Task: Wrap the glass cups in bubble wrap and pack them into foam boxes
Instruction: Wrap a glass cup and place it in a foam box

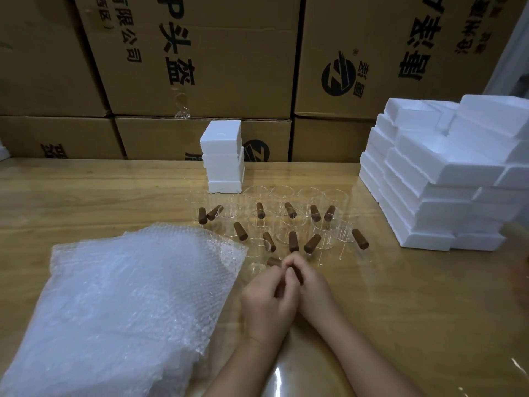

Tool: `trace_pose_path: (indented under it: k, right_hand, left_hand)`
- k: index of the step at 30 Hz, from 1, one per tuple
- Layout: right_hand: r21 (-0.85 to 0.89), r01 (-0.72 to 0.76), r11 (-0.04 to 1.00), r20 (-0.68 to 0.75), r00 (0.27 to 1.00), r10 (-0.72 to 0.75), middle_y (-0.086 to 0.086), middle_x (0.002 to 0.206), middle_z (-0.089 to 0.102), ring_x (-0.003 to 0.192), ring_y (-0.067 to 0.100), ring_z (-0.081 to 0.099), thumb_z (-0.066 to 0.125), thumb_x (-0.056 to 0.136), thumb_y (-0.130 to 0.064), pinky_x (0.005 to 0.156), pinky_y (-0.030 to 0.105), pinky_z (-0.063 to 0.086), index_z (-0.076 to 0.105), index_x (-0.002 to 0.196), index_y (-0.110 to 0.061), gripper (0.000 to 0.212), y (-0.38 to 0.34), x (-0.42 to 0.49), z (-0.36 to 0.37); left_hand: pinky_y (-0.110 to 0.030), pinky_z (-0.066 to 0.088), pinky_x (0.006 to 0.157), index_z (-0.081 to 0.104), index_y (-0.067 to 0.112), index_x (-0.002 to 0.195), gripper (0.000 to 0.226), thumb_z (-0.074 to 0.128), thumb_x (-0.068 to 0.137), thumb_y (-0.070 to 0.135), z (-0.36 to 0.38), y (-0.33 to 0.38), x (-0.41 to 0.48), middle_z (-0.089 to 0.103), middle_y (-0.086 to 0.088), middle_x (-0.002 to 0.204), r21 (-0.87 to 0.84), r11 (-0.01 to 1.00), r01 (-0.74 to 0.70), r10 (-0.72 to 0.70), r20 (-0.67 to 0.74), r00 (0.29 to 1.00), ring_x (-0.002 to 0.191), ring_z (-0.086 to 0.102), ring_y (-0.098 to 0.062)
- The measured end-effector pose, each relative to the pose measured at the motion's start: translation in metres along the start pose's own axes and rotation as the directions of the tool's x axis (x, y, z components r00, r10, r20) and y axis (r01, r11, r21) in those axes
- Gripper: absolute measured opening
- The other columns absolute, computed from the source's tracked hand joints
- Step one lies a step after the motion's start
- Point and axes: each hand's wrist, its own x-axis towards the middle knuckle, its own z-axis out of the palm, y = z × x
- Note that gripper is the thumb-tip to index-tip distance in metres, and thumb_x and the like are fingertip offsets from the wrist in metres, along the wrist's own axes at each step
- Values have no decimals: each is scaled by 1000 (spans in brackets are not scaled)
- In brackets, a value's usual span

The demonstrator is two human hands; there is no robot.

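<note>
A glossy, honey-coloured wooden table fills the lower two thirds of the frame, its varnish catching pale reflections at the bottom right. Behind it, across the whole top of the frame, stands a wall of stacked brown cardboard cartons. Their black print is turned on its side. The carton at upper centre reads "P头盔" in large characters, with "有限公司" smaller to its left. A round black logo with a Z-like slash and an ® mark sits on the upper right carton, and the same logo shows half hidden on a lower carton. The large characters at far upper right are cut off and hard to read.

A short stack of white foam boxes stands at the centre back of the table. A much bigger, stepped pile of white foam boxes fills the right edge. Between them, at mid-frame, stand the clear glass cups with brown wooden handles, grouped close together. A thick heap of clear bubble wrap sheets lies at lower left.

Both hands meet at lower centre, just in front of the cups. The right hand curls its fingers round the brown handle of the nearest glass cup. The left hand is curled against it; whether it grips anything cannot be told.
</note>
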Motion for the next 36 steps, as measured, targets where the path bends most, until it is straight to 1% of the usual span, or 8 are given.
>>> trace_pose_path:
  k: [4, 9, 15, 20, 23, 27, 32, 36]
  right_hand:
    - [115, -15, 993, -114, 993, 28, -5, 67, 56, 61, 6, 51, 68, 83, -40, 59, 17, 42, 49, 74, -25, 25, 4, -1, -25]
    - [317, 64, 946, -232, 973, 12, -16, 56, 35, 53, 0, 30, 64, 88, -12, 54, 11, 32, 36, 60, -32, 44, 1, -3, -52]
    - [554, 34, 832, -197, 976, 91, -12, 57, 30, 54, 8, 26, 59, 92, -16, 52, 17, 29, 35, 60, -31, 43, -4, -2, -69]
    - [421, 104, 901, -276, 961, 19, -8, 67, 42, 57, 5, 42, 56, 95, -11, 58, 20, 35, 42, 75, -31, 31, -13, -5, -55]
    - [-13, 247, 969, -380, 895, -234, -20, 90, 58, 83, -8, 57, 49, 96, -24, 72, 11, 41, 53, 111, -20, 16, -15, -11, -51]
    - [-526, 264, 808, -361, 791, -494, 1, 79, 64, 73, 11, 49, 42, 89, -26, 57, 23, 39, 64, 89, -5, 30, -16, -13, -52]
    - [-324, 163, 932, -331, 903, -273, -4, 52, 41, 49, 21, 39, 42, 94, -22, 48, 37, 32, 48, 67, -14, 29, -16, -14, -46]
    - [-61, 11, 998, -240, 971, -25, 6, 57, 57, 56, 23, 55, 38, 101, -27, 56, 38, 42, 58, 77, 1, 42, -14, -8, -50]
  left_hand:
    - [-23, 30, 44, 42, 22, 55, 33, 49, 86, 30, -1, -3, 3, 37, 13, 49, -71, 985, 157, -157, 10, 988, 45, 34, -5]
    - [-15, 29, 49, 38, 32, 60, 28, 49, 83, 43, 3, -9, 3, 42, 10, 54, -147, 943, 300, -297, 46, 954, 51, 38, -4]
    - [-11, 48, 71, 54, 28, 113, 42, 59, 77, 49, 5, -14, 11, 62, 10, 100, -379, 699, 606, -482, 376, 791, 86, 60, 7]
    - [-28, 55, 65, 48, 22, 120, 50, 57, 79, 48, 7, -12, 12, 72, -2, 95, -482, 499, 720, -407, 604, 686, 80, 71, -23]
    - [-28, 55, 60, 50, 21, 116, 45, 58, 82, 49, 6, -11, 13, 70, -5, 84, -476, 468, 744, -416, 624, 661, 68, 69, -22]
    - [-27, 55, 57, 53, 21, 112, 47, 64, 81, 54, 6, -11, 14, 67, -7, 75, -489, 427, 761, -425, 634, 646, 62, 67, -19]
    - [-27, 55, 72, 50, 19, 128, 81, 80, 58, 49, 2, -16, 14, 70, -8, 89, -557, 305, 772, -421, 648, 634, 83, 70, -25]
    - [-30, 56, 77, 39, 22, 128, 87, 83, 58, 49, 3, -16, 14, 72, -15, 102, -586, 234, 776, -441, 647, 622, 96, 69, -33]
